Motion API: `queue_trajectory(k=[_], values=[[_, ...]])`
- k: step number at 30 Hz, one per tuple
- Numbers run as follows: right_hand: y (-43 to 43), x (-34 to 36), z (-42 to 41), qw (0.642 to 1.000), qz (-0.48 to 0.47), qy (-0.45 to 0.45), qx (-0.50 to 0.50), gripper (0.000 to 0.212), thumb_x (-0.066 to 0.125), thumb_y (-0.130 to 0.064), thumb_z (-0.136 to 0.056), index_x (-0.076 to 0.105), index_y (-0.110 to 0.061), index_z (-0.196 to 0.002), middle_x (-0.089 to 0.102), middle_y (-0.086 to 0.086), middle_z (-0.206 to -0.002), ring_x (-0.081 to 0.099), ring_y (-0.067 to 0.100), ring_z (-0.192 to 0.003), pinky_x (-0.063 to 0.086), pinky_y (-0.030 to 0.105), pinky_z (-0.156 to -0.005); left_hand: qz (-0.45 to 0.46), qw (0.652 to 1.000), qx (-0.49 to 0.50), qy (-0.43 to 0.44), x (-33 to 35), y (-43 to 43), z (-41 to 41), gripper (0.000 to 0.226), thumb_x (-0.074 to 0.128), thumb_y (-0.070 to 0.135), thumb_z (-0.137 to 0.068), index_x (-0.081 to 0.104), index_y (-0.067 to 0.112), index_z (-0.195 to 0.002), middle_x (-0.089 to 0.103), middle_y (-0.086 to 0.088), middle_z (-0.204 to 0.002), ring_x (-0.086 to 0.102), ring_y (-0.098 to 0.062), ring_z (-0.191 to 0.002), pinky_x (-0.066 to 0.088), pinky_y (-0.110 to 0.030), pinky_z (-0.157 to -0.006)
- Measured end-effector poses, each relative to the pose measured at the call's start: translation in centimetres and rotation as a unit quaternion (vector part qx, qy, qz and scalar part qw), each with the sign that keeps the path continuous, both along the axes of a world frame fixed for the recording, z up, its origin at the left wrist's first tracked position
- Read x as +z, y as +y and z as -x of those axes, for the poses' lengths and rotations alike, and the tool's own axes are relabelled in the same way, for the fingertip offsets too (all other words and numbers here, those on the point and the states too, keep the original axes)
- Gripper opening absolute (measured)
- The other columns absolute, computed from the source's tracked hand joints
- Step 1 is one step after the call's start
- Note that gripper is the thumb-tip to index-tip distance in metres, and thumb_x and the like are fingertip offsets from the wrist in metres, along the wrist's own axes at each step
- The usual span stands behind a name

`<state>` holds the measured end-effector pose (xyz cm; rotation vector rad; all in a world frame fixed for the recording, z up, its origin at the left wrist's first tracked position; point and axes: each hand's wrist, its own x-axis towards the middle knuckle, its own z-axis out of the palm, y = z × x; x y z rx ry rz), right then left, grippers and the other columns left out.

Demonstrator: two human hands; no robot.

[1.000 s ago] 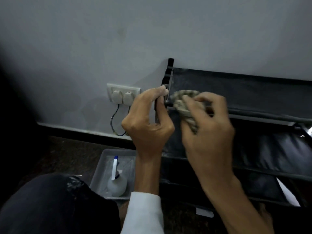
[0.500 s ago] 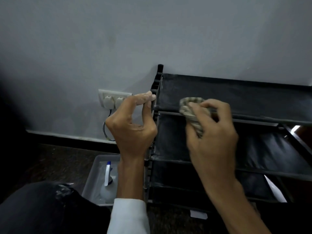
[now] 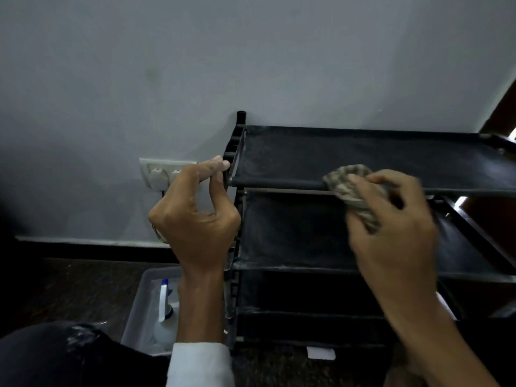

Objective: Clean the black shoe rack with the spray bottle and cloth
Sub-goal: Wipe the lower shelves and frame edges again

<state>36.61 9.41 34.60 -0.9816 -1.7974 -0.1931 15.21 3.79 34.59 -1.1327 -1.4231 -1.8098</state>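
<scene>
The black shoe rack (image 3: pixel 363 155) has shelves of matt woven fabric, greyed with pale dust, stretched over smooth dark tubes. The cloth (image 3: pixel 349 185) is a coarse, rumpled textile, mottled beige. The spray bottle (image 3: pixel 163 331) is cloudy translucent plastic; the tray (image 3: pixel 134 322) is smooth grey plastic. The wall (image 3: pixel 195 65) is flat matt paint, and the wall socket (image 3: pixel 156 174) is shiny white plastic.

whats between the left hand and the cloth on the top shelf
Only a bare stretch of the top shelf's front bar, in the head view.
</scene>
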Motion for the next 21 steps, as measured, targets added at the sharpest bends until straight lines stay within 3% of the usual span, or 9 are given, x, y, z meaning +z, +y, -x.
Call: queue_trajectory(k=[3,5,8,11,13,16,21], values=[[0.4,0.0,-1.7,1.0,0.001,0.008,-0.027,0.04,0.072,0.001,-0.08,0.071,-0.006,-0.119,0.056,0.012,-0.12,0.061,0.027,-0.103,0.041,0.016,-0.096,0.002,0.999,0.031,0.014,0.4,-0.1,-0.7,0.007,0.067,0.003,-0.089,0.074,0.003,-0.088,0.075,0.0,-0.092,0.072,-0.014,-0.083,0.057,-0.028,-0.075],[0.3,0.0,-1.4,1.0,0.006,0.016,-0.019,0.037,0.071,0.0,-0.081,0.071,-0.005,-0.118,0.056,0.011,-0.118,0.06,0.024,-0.102,0.038,0.008,-0.095,-0.022,0.996,0.067,0.045,0.9,0.2,-2.0,0.009,0.066,0.0,-0.089,0.074,0.002,-0.089,0.074,-0.004,-0.093,0.072,-0.019,-0.085,0.056,-0.029,-0.081],[0.2,-0.1,-1.2,1.0,0.009,0.026,-0.013,0.036,0.072,0.0,-0.082,0.071,-0.005,-0.118,0.056,0.01,-0.117,0.06,0.02,-0.101,0.034,0.002,-0.097,-0.006,0.993,-0.02,0.116,1.7,1.5,-5.2,0.015,0.064,0.001,-0.09,0.074,0.002,-0.101,0.073,-0.006,-0.102,0.069,-0.02,-0.098,0.053,-0.033,-0.092],[0.4,-0.3,-1.6,0.999,0.008,0.032,-0.002,0.036,0.073,-0.003,-0.084,0.071,-0.006,-0.12,0.056,0.009,-0.117,0.06,0.021,-0.103,0.042,0.011,-0.097,0.13,0.97,-0.146,0.148,1.3,3.2,-7.9,0.024,0.063,0.007,-0.091,0.073,0.007,-0.114,0.071,-0.003,-0.116,0.065,-0.017,-0.113,0.051,-0.037,-0.097],[0.3,-0.4,-1.3,0.999,0.013,0.046,0.015,0.034,0.073,-0.01,-0.088,0.07,-0.008,-0.121,0.055,0.008,-0.119,0.06,0.022,-0.105,0.051,0.027,-0.094,0.179,0.961,-0.152,0.144,0.4,4.0,-8.7,0.025,0.063,0.009,-0.091,0.073,0.009,-0.114,0.069,-0.001,-0.122,0.062,-0.014,-0.119,0.046,-0.041,-0.103],[-0.1,-0.6,-0.3,0.996,0.032,0.074,0.047,0.034,0.073,-0.019,-0.09,0.07,-0.01,-0.123,0.052,0.005,-0.12,0.06,0.024,-0.106,0.054,0.037,-0.089,0.173,0.967,-0.121,0.14,-0.6,4.8,-9.2,0.028,0.061,0.007,-0.083,0.075,0.011,-0.108,0.071,0.002,-0.118,0.064,-0.011,-0.115,0.042,-0.041,-0.106],[0.5,-0.4,-1.3,0.998,0.023,0.06,0.015,0.031,0.07,-0.005,-0.089,0.071,-0.012,-0.119,0.055,0.006,-0.119,0.061,0.024,-0.103,0.057,0.031,-0.085,0.131,0.972,-0.095,0.169,-1.3,5.6,-9.0,0.017,0.063,0.014,-0.09,0.076,0.016,-0.102,0.072,0.009,-0.107,0.066,-0.009,-0.101,0.042,-0.032,-0.098]])
